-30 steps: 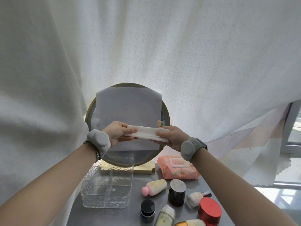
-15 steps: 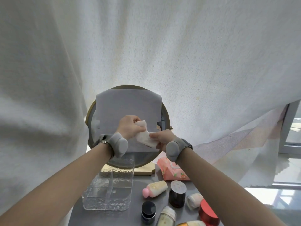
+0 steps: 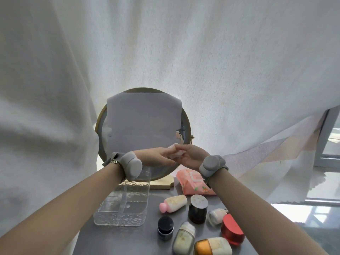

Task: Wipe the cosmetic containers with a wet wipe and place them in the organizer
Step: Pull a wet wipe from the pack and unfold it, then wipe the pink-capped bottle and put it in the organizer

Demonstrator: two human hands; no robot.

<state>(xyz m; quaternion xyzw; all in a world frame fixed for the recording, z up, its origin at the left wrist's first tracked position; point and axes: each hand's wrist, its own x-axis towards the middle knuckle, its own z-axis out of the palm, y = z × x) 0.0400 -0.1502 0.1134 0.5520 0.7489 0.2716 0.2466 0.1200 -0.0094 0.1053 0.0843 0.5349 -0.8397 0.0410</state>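
Both hands, left hand (image 3: 158,158) and right hand (image 3: 191,157), pinched the folded wet wipe (image 3: 175,153) at frame centre; unwiped containers, including the pink-capped bottle (image 3: 173,203) lying sideways, waited below, nearer the right hand.

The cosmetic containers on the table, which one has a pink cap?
The cream bottle lying on its side, just right of the clear organizer. Its rounded pink cap points left; the other containers have black, grey, red, orange or pale tops.

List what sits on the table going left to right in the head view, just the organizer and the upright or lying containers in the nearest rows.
clear organizer → black-lidded jar → pale bottle with silver cap → orange-capped bottle → red jar
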